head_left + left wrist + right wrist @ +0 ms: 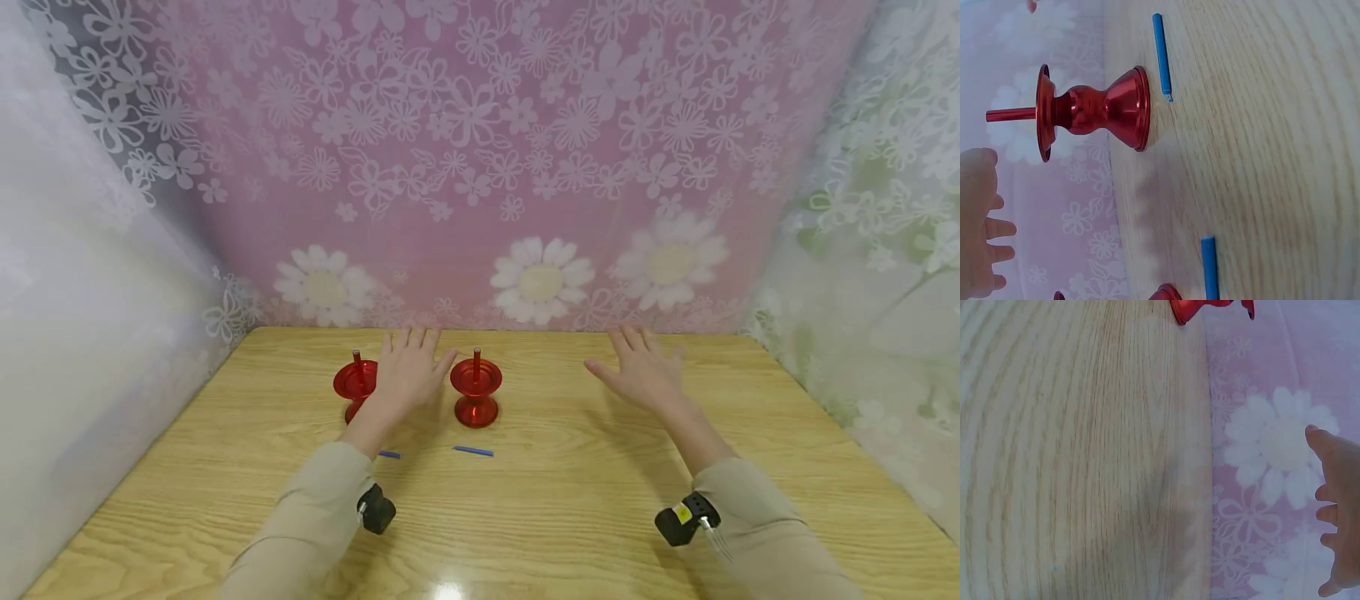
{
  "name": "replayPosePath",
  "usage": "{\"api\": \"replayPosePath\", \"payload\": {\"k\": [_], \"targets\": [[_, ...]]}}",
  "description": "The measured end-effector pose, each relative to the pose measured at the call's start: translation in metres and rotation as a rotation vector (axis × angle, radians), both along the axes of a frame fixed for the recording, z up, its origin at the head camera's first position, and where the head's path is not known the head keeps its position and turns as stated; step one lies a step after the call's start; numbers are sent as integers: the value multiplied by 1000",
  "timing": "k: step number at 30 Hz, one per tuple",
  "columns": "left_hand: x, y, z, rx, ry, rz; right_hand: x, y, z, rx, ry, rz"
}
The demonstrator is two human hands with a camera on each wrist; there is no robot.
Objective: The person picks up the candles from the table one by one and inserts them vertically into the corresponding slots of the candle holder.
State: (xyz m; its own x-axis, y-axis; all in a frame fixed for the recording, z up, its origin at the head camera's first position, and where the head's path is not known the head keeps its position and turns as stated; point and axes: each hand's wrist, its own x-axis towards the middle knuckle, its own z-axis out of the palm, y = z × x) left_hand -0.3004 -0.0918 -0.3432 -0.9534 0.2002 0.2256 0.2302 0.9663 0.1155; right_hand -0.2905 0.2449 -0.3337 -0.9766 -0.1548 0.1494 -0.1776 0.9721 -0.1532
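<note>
My left hand (405, 373) is held over the table with its fingers spread and nothing in it. It hovers between two shiny red metal candle holders, partly covering the left holder (350, 381); the right holder (476, 408) stands just beside the thumb. Each holder has a flared base, a round dish and a thin upright tube. In front of them lie two thin blue candles, one (473, 451) before the right holder, the other (390, 454) half hidden by my left forearm. Over the right side of the table, my right hand (647, 379) is also spread and holds nothing.
The wooden table (540, 517) runs back to a pink flowered cloth (465, 225). Pale flowered sheets hang along the left (97, 275) and right (877, 275) sides. Black wrist cameras are strapped to the left (377, 510) and right (686, 518) sleeves.
</note>
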Motion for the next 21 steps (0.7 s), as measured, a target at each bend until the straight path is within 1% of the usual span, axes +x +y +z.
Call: {"api": "replayPosePath", "payload": {"k": [3,5,11,14,16,21], "targets": [[5,-3,2,-3,44,-19,4,-5,3,9,31,19],[9,-5,3,-6,90,-33,8,-10,5,13,59,36],[20,-18,10,4,295,-85,16,-28,9,6,145,110],[23,-28,16,21,371,-96,20,-40,11,-16,187,155],[24,-35,19,30,402,-94,23,-47,11,-37,213,188],[26,-50,22,79,429,-96,31,-65,13,-92,273,260]]}}
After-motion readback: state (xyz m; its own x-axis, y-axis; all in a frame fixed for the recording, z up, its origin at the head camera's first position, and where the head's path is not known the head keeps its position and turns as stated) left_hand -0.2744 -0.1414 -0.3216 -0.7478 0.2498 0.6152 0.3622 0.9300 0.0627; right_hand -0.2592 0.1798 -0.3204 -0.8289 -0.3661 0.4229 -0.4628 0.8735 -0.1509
